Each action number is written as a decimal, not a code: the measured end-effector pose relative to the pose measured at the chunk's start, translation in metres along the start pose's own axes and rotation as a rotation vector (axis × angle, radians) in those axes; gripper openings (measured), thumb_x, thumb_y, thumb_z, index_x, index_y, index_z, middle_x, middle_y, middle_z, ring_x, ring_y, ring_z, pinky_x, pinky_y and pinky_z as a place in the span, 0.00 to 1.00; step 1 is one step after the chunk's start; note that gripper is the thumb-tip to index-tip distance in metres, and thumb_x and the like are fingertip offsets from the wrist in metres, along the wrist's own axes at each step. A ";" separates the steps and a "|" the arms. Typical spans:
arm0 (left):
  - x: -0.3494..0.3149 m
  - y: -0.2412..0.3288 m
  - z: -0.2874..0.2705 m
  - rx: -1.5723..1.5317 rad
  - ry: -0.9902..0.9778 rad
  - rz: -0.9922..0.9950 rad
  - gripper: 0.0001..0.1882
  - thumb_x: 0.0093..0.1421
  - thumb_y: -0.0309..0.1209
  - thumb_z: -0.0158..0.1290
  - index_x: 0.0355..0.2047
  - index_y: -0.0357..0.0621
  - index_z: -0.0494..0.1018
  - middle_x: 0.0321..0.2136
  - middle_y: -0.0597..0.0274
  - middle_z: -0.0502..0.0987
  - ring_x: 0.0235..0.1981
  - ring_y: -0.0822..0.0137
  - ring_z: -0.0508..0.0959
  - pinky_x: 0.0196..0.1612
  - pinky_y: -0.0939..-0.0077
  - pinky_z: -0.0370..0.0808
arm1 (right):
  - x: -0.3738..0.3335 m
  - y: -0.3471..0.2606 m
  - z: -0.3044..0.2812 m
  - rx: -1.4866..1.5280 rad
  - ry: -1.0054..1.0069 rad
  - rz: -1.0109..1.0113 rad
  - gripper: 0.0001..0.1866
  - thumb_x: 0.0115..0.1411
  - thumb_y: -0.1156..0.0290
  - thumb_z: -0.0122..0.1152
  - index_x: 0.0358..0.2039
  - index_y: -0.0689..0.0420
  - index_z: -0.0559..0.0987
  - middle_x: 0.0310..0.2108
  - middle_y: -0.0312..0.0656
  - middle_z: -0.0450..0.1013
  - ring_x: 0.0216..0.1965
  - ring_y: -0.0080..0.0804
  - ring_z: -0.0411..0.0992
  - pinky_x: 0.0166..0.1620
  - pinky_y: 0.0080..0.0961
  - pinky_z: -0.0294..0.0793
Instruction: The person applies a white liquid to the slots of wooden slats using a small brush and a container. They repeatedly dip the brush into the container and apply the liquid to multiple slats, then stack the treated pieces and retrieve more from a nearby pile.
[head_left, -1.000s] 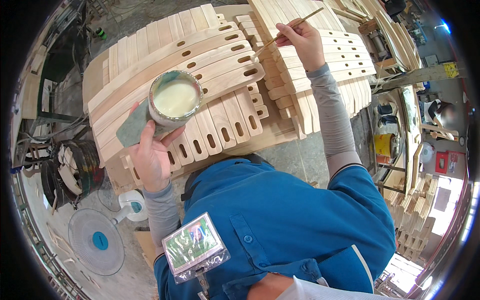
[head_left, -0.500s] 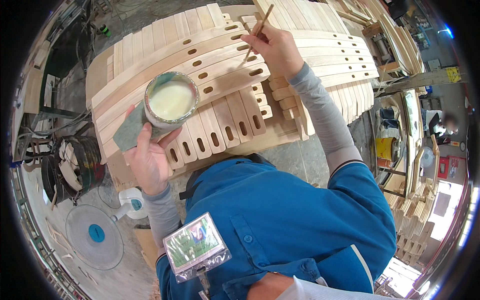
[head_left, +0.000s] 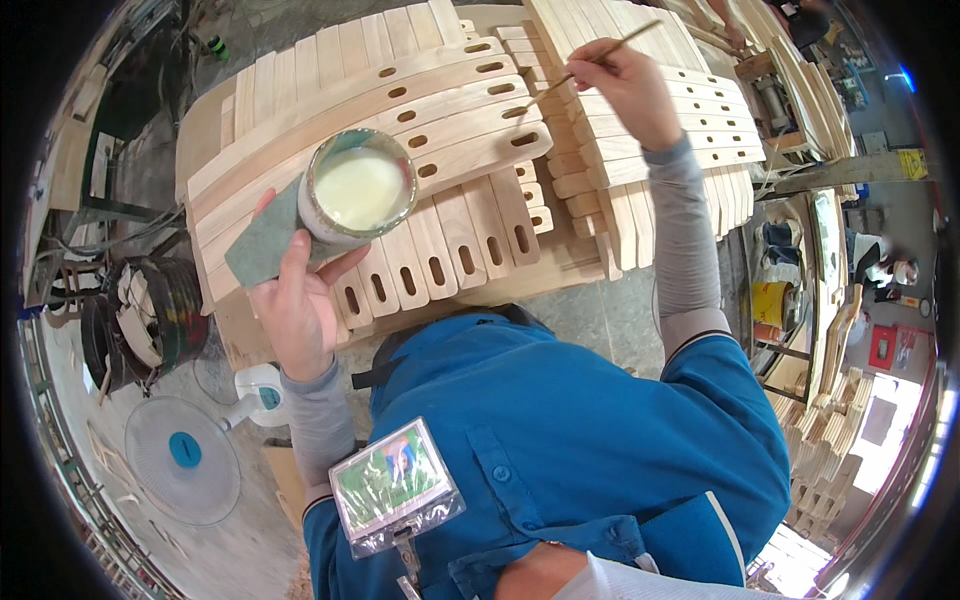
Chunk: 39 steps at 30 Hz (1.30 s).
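Note:
My left hand (head_left: 297, 300) holds a round tin (head_left: 357, 190) of creamy white glue together with a green scouring pad (head_left: 262, 248), above stacked wooden slats. My right hand (head_left: 625, 85) grips a thin wooden stick (head_left: 590, 66), its lower tip touching near a slot at the end of a curved slotted slat (head_left: 440, 115) on top of the pile. Several more slotted slats (head_left: 440, 255) lie below, and another stack (head_left: 690, 110) sits under my right forearm.
A white floor fan (head_left: 185, 455) stands at lower left, beside a dark round bin (head_left: 150, 315) with coiled material. Stacks of wooden parts (head_left: 830, 440) and machinery fill the right side. A badge holder (head_left: 395, 485) hangs on my blue shirt.
My right hand has shifted left and back, bringing the stick's tip onto the curved slat's end slots. The tin in my left hand has stayed nearly in place.

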<state>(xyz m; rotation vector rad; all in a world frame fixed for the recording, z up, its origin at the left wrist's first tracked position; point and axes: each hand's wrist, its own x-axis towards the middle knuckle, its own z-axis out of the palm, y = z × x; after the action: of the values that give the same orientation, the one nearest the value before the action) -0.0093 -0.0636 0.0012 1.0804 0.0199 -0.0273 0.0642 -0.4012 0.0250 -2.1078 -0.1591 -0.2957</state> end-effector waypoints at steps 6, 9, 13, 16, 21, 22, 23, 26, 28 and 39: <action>-0.001 0.011 0.009 0.011 -0.055 0.026 0.23 0.59 0.20 0.37 0.56 0.38 0.50 0.46 0.50 0.66 0.45 0.59 0.72 0.38 0.61 0.78 | -0.034 -0.075 0.014 0.556 -0.190 -0.100 0.06 0.54 0.78 0.55 0.31 0.67 0.74 0.27 0.46 0.74 0.29 0.30 0.74 0.34 0.23 0.77; 0.000 0.014 0.013 0.011 -0.113 0.044 0.23 0.59 0.20 0.37 0.56 0.38 0.50 0.46 0.50 0.67 0.44 0.59 0.72 0.37 0.62 0.79 | -0.043 -0.087 0.042 0.699 -0.283 -0.141 0.05 0.53 0.78 0.56 0.30 0.67 0.75 0.27 0.46 0.74 0.30 0.31 0.75 0.35 0.23 0.77; -0.002 0.019 0.015 0.025 -0.116 0.037 0.23 0.60 0.21 0.37 0.56 0.37 0.50 0.46 0.50 0.67 0.44 0.59 0.72 0.37 0.62 0.79 | -0.047 -0.084 0.059 0.613 -0.238 -0.135 0.04 0.54 0.78 0.55 0.27 0.66 0.74 0.26 0.46 0.73 0.28 0.30 0.75 0.33 0.22 0.78; -0.001 0.016 0.013 0.025 -0.097 0.050 0.23 0.60 0.21 0.37 0.56 0.37 0.50 0.46 0.50 0.66 0.44 0.59 0.72 0.37 0.63 0.79 | -0.057 -0.074 0.057 0.762 -0.195 -0.031 0.05 0.55 0.77 0.55 0.25 0.65 0.73 0.26 0.46 0.73 0.27 0.30 0.75 0.32 0.22 0.78; -0.001 -0.004 0.017 -0.011 -0.084 0.014 0.24 0.60 0.21 0.37 0.57 0.37 0.48 0.47 0.50 0.66 0.44 0.58 0.72 0.37 0.62 0.79 | -0.071 -0.058 0.057 1.019 -0.125 0.227 0.04 0.55 0.76 0.55 0.26 0.63 0.72 0.27 0.46 0.73 0.29 0.31 0.74 0.34 0.24 0.77; -0.002 -0.007 0.019 -0.027 -0.083 -0.017 0.24 0.60 0.22 0.37 0.57 0.38 0.49 0.47 0.50 0.66 0.44 0.58 0.72 0.37 0.61 0.79 | -0.072 -0.053 0.056 1.013 -0.120 0.245 0.04 0.55 0.76 0.54 0.28 0.63 0.72 0.28 0.47 0.73 0.29 0.31 0.74 0.35 0.24 0.76; -0.002 -0.009 0.019 -0.044 -0.082 -0.049 0.24 0.60 0.22 0.37 0.57 0.38 0.49 0.47 0.51 0.66 0.44 0.58 0.72 0.38 0.61 0.79 | -0.070 -0.048 0.051 1.006 -0.096 0.230 0.04 0.56 0.75 0.53 0.28 0.63 0.72 0.28 0.47 0.73 0.29 0.31 0.74 0.35 0.24 0.76; -0.001 -0.012 0.015 -0.077 -0.073 -0.099 0.24 0.59 0.23 0.37 0.57 0.40 0.49 0.47 0.51 0.65 0.44 0.57 0.72 0.39 0.59 0.78 | -0.056 -0.025 0.020 0.967 0.055 0.140 0.07 0.58 0.73 0.52 0.29 0.65 0.71 0.27 0.46 0.73 0.27 0.31 0.73 0.34 0.22 0.75; 0.001 -0.010 0.008 -0.045 -0.063 -0.091 0.23 0.59 0.23 0.36 0.56 0.41 0.51 0.48 0.51 0.65 0.45 0.57 0.72 0.39 0.58 0.78 | -0.044 -0.005 0.000 0.618 0.216 0.109 0.08 0.57 0.71 0.54 0.28 0.65 0.70 0.25 0.45 0.72 0.24 0.30 0.73 0.31 0.21 0.75; -0.002 -0.003 -0.014 -0.013 0.044 -0.017 0.23 0.59 0.24 0.38 0.56 0.41 0.52 0.49 0.51 0.64 0.46 0.57 0.71 0.40 0.56 0.77 | -0.027 0.010 0.019 0.228 0.156 0.010 0.09 0.55 0.69 0.57 0.27 0.63 0.72 0.20 0.39 0.73 0.22 0.21 0.72 0.26 0.16 0.72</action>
<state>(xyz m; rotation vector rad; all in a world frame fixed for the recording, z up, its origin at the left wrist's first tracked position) -0.0111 -0.0525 -0.0083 1.0677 0.0688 -0.0193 0.0429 -0.3903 0.0003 -1.8514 -0.0855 -0.4143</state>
